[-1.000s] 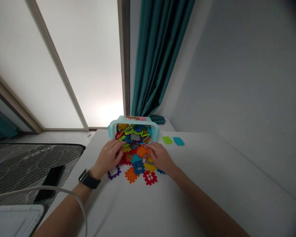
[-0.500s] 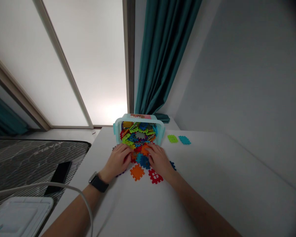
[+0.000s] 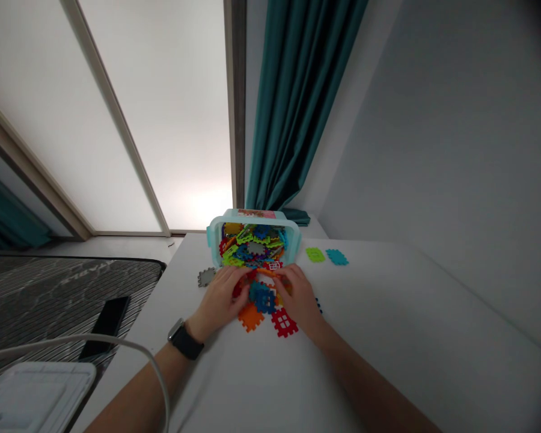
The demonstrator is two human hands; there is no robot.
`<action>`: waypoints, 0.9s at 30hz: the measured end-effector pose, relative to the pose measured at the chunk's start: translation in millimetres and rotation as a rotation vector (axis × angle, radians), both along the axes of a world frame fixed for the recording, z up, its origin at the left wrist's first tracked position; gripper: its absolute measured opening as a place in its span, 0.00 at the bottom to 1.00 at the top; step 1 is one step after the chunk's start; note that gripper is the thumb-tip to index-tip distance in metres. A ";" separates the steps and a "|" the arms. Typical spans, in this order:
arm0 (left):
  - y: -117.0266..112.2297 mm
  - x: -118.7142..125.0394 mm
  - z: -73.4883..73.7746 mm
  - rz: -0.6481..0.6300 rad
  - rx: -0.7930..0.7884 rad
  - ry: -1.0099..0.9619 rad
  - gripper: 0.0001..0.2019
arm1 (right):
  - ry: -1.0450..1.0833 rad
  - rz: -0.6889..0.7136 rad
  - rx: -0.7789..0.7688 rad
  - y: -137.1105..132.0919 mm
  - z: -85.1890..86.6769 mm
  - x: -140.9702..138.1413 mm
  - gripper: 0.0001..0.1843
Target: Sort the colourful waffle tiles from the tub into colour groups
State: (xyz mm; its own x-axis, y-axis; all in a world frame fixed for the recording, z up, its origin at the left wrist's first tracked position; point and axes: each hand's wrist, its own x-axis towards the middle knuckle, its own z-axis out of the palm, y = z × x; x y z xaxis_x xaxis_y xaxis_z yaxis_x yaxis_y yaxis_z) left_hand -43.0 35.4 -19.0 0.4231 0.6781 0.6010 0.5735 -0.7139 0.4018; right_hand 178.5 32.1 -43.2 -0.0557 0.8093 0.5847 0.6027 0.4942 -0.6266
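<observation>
My left hand (image 3: 224,296), with a dark watch on its wrist, is closed around a red interlocking plastic tile (image 3: 240,287) between thumb and fingers. Facing it, my right hand (image 3: 299,297) pinches an orange interlocking tile (image 3: 267,273), seen nearly edge-on and reaching towards the left fingertips. Whether the two tiles are joined I cannot tell. Under and between the hands are blue tiles (image 3: 265,300). Nearer to me lie a flat orange tile (image 3: 251,317) and a red window tile (image 3: 284,323). Fingers hide part of the pile.
A pale-blue tub (image 3: 293,243) lies on its side behind the hands, full of mixed tiles. Green (image 3: 315,255) and blue (image 3: 337,257) tiles rest to its right, a grey tile (image 3: 206,277) to its left. A white cable (image 3: 135,344) crosses my left forearm.
The orange tile has tipped from showing its face to nearly edge-on, between both hands. My left hand has shifted slightly right, uncovering the grey tile beside it.
</observation>
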 end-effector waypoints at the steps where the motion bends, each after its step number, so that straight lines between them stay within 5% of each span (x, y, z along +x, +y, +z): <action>1: -1.5 1.2 0.2 -0.002 -0.003 -0.006 0.18 | 0.112 0.035 -0.074 -2.6 1.0 -1.3 0.04; 4: -5.5 4.5 -0.3 -0.003 -0.014 -0.008 0.28 | 0.424 0.157 -0.293 -9.0 3.4 -7.7 0.08; 7: -6.9 5.7 -2.0 0.010 -0.021 -0.005 0.29 | 0.552 0.225 -0.358 -13.4 5.7 -14.0 0.15; 12: -5.2 2.9 -1.1 0.001 0.001 0.003 0.23 | 0.439 0.256 -0.304 -18.9 8.6 -16.9 0.23; 27: -4.0 -2.0 0.7 -0.016 -0.023 -0.011 0.21 | 0.104 0.208 -0.169 -23.2 14.6 -6.1 0.25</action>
